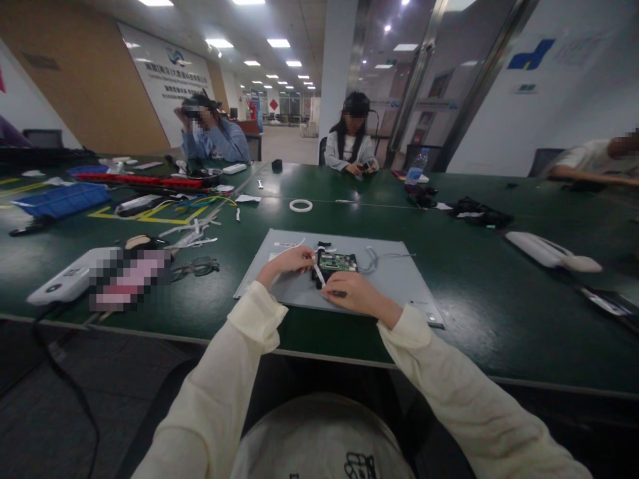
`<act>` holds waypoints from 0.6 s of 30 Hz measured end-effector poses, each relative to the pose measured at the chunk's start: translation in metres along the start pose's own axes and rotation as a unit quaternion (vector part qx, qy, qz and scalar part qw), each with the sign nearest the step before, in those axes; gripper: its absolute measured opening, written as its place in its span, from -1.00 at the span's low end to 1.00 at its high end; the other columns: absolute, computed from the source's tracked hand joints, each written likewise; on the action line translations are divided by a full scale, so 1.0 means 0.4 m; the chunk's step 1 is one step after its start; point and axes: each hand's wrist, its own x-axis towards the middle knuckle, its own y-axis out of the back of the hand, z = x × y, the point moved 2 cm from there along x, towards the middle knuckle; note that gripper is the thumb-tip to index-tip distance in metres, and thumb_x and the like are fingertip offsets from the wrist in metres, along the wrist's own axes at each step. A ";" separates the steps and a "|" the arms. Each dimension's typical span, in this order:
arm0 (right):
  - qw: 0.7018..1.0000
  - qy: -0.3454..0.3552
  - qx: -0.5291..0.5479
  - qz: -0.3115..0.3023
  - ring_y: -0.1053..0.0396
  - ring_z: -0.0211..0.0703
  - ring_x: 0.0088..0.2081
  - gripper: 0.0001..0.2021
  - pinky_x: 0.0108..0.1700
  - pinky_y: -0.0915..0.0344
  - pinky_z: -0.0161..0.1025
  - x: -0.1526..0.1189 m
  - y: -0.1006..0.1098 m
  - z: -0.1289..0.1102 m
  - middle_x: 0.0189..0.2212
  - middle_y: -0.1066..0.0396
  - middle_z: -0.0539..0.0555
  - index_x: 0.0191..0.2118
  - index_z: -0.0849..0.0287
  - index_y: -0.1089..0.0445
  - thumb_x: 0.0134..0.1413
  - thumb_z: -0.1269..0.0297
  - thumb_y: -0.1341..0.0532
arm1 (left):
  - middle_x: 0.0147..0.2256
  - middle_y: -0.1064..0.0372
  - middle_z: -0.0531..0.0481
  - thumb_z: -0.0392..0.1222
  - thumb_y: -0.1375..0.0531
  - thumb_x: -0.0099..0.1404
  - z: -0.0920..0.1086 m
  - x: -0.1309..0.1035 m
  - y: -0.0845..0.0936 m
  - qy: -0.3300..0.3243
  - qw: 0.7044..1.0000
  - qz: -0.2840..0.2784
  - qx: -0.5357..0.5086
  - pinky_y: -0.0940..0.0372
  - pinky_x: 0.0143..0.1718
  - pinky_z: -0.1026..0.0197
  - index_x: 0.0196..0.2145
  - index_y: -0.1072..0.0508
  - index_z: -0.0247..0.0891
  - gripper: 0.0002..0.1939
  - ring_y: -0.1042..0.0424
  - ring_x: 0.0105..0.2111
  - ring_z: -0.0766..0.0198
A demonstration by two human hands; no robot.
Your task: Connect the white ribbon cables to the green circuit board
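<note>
While my left hand (294,259) and right hand (357,293) pinch a white strip (319,275) between them, beside the circuit board (337,261) on the grey panel (389,286), I'd do best to hold it straight and taut.

Office doubling as electronics workspace: company sign (170,86) upper left, ceiling light panel (278,43) top centre, glass partition (417,80) upper right, green worktable (479,273) mid-frame, circuit board (337,262) centre.

The circuit board (338,261) lies on the panel (387,279), tape roll (301,211) behind, glasses (204,267) left.
</note>
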 end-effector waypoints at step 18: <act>0.997 0.043 -0.062 0.003 -0.33 -0.22 -0.26 -0.80 -0.21 -0.28 -0.27 -0.004 0.010 -0.004 -0.29 -0.39 0.12 -0.36 0.16 -0.46 0.14 0.29 -0.10 | -0.64 -0.22 0.13 -0.17 -0.13 0.09 0.029 -0.015 0.000 -0.014 0.996 0.034 0.075 -0.10 -0.51 0.35 -0.45 -0.36 -0.28 -0.88 -0.20 -0.62 0.39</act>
